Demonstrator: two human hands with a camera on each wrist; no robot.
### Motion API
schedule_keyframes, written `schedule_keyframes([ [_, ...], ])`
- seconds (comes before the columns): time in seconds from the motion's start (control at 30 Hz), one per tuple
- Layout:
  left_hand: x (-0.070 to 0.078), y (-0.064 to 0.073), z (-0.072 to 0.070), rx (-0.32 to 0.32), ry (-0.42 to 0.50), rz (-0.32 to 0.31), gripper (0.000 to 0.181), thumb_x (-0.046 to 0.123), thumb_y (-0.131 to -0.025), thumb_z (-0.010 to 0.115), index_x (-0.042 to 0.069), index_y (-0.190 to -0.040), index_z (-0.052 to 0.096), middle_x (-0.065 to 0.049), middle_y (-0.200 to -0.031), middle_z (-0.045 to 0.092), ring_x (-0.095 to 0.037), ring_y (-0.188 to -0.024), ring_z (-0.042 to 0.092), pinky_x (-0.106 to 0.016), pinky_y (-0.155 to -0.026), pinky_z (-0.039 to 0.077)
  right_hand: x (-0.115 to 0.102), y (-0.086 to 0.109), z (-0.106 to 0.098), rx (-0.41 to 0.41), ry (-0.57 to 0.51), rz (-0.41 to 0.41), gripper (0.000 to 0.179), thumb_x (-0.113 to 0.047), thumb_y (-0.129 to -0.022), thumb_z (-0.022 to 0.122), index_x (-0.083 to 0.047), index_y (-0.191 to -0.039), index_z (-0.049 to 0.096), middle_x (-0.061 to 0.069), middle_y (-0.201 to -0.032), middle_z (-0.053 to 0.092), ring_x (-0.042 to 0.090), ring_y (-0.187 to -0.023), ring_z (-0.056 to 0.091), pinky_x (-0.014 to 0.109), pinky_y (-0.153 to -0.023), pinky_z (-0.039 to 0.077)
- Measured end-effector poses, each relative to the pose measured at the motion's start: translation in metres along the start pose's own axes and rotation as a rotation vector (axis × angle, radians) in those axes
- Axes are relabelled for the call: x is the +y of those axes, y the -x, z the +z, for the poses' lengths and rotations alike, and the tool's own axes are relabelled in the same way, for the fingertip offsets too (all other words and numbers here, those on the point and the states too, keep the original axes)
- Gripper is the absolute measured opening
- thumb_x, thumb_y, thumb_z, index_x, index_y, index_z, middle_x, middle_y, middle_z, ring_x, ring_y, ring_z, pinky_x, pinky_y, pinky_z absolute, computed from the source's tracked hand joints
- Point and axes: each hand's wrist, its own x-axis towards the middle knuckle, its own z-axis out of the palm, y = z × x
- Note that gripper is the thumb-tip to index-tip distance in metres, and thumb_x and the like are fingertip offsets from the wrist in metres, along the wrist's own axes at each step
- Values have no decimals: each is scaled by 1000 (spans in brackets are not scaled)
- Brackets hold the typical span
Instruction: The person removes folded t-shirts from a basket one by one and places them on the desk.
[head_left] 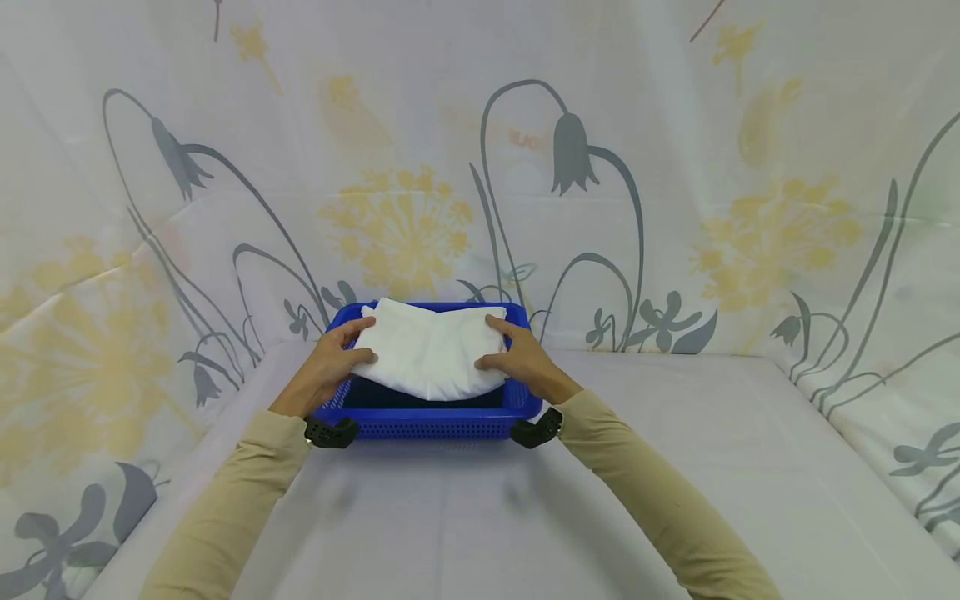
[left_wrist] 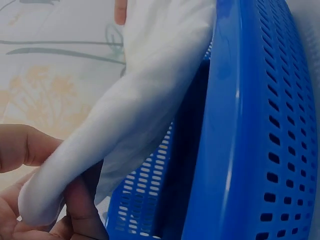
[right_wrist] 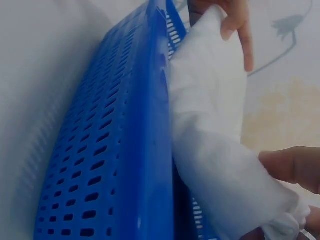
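A folded white cloth (head_left: 431, 350) sags in the middle over a blue plastic basket (head_left: 431, 425) with slotted walls. My left hand (head_left: 330, 362) grips its left end, thumb on the near side; in the left wrist view the fingers (left_wrist: 82, 205) wrap around the folded edge. The right end is pinched by my right hand (head_left: 521, 358), and the right wrist view shows the thumb and fingers (right_wrist: 295, 165) around that end. Beneath the white cloth, something dark (head_left: 363, 393) lies inside the basket, mostly hidden.
The basket stands on a pale sheet-covered table (head_left: 675, 467), close to a backdrop (head_left: 420, 125) printed with grey and yellow flowers. Black bands (head_left: 330, 432) with camera mounts sit at both wrists, near the basket's front corners.
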Motion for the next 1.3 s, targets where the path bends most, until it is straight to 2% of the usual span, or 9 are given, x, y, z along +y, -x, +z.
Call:
schedule_keyframes([
  [0.23, 2, 1, 3, -23, 18, 40, 69, -8, -88, 52, 2, -152, 28, -18, -154, 21, -32, -124, 37, -20, -80, 47, -4, 4, -11, 35, -5, -46, 84, -6, -78, 76, -14, -151, 35, 12, -156, 26, 26, -140, 25, 42, -107, 31],
  [0.43, 7, 2, 10, -15, 18, 55, 69, -8, -88, 53, 4, -152, 30, -17, -154, 25, -32, -120, 43, -24, -76, 50, -9, 10, -19, 48, 10, -48, 84, -6, -78, 75, -18, -152, 35, 15, -154, 27, 31, -135, 34, 43, -103, 37],
  [0.67, 14, 8, 20, -15, 41, 87, 69, -7, -89, 53, 5, -153, 28, -17, -154, 25, -31, -119, 45, -23, -77, 49, -12, 19, -32, 55, -14, -73, 84, -6, -79, 74, -19, -152, 34, 13, -156, 22, 32, -137, 29, 44, -102, 38],
  [0.9, 22, 9, 36, 0, 100, 109, 69, -7, -90, 53, 7, -153, 28, -19, -150, 28, -32, -120, 44, -24, -78, 49, -13, 29, -52, 48, -103, -94, 85, -3, -80, 73, -19, -153, 32, 13, -157, 22, 38, -130, 40, 47, -96, 43],
  [1.1, 27, 8, 53, 17, 160, 122, 68, -8, -89, 53, 8, -152, 31, -19, -144, 34, -31, -120, 44, -24, -79, 49, -12, 37, -70, 73, -111, -113, 86, -2, -80, 72, -19, -153, 31, 12, -158, 19, 39, -131, 38, 48, -95, 43],
  [1.3, 33, 8, 73, 7, 253, 137, 68, -10, -88, 52, 7, -151, 32, -17, -141, 36, -29, -117, 45, -27, -80, 48, -10, 44, -85, 118, -112, -105, 86, 0, -78, 70, -20, -153, 32, 9, -158, 19, 34, -130, 38, 42, -92, 45],
])
